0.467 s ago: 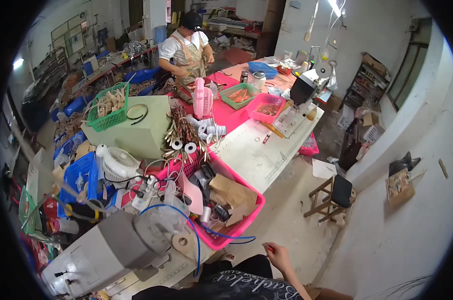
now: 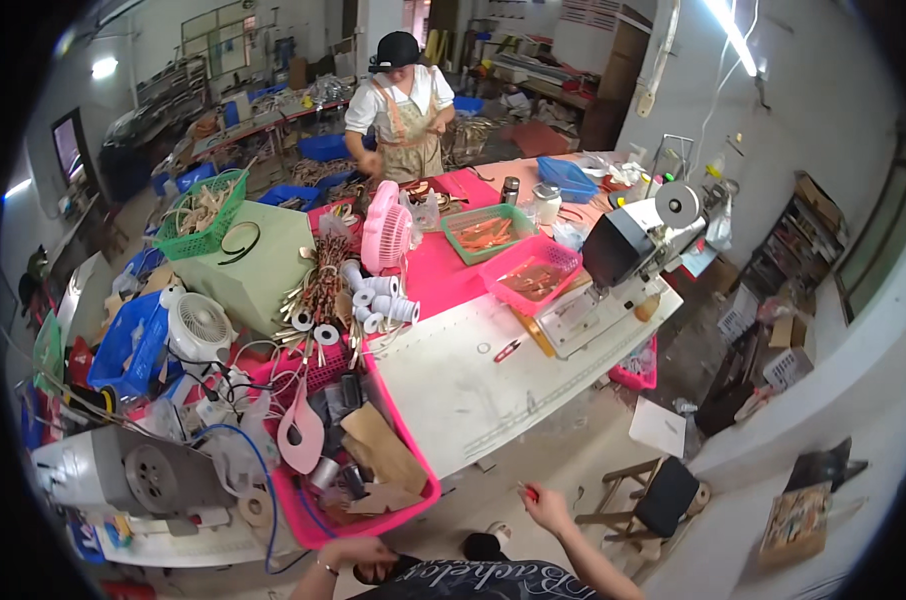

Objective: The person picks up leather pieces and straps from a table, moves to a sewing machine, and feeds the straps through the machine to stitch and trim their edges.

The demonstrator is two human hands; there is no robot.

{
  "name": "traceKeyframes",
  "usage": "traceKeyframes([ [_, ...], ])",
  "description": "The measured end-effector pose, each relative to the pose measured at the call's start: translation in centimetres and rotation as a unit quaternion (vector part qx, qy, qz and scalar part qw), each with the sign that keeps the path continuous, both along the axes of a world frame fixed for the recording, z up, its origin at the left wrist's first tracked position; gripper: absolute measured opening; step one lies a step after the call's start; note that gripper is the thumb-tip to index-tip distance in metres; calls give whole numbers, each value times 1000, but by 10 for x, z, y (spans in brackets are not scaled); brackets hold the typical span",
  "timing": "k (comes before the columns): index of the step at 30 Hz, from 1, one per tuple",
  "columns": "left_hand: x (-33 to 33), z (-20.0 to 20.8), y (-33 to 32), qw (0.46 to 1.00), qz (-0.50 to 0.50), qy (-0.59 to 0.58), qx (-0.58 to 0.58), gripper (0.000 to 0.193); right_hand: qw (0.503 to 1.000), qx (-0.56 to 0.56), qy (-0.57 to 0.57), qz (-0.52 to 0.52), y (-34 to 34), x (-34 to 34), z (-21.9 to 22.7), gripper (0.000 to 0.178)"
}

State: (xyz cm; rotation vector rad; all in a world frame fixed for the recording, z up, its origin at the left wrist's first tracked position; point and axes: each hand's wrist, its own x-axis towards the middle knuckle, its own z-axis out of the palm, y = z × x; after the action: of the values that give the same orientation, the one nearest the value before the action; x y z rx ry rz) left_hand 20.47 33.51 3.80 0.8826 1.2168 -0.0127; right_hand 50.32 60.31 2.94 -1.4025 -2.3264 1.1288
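Note:
My right hand [image 2: 548, 510] is closed around a small red-handled tool [image 2: 531, 492], its short tip poking out past the fingers; the exact kind is too small to make out. It is held out over the floor, to the right of a pink basket [image 2: 430, 492]. Low in the view, just below that basket's near edge, is my left hand [image 2: 358, 551], with its back showing and its fingers mostly turned from sight. Brown cardboard [image 2: 383, 448], a pink teardrop-shaped piece [image 2: 299, 430] and a thread spool [image 2: 324, 473] lie in the basket.
A white worktable [image 2: 443, 390] carries a sewing machine [image 2: 623, 245] at its far right. Another machine [image 2: 153, 475] stands at lower left beside a blue cable [image 2: 269, 490]. A stool [image 2: 663, 498] is at right. Across the table a person [image 2: 403, 115] in an apron works.
The view has swung, so the table and basket sit further left and the stool lower. My left hand has come in at the bottom. My right hand still holds the red tool.

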Motion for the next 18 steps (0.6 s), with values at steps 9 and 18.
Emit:
traceKeyframes([
  [9, 1, 84, 213, 879, 185, 233, 373, 36, 985, 115, -53, 113, 204, -38, -21, 31],
  [18, -94, 104, 408, 802, 165, 285, 499, 42, 964, 236, -81, 87, 326, -103, -66, 34],
])
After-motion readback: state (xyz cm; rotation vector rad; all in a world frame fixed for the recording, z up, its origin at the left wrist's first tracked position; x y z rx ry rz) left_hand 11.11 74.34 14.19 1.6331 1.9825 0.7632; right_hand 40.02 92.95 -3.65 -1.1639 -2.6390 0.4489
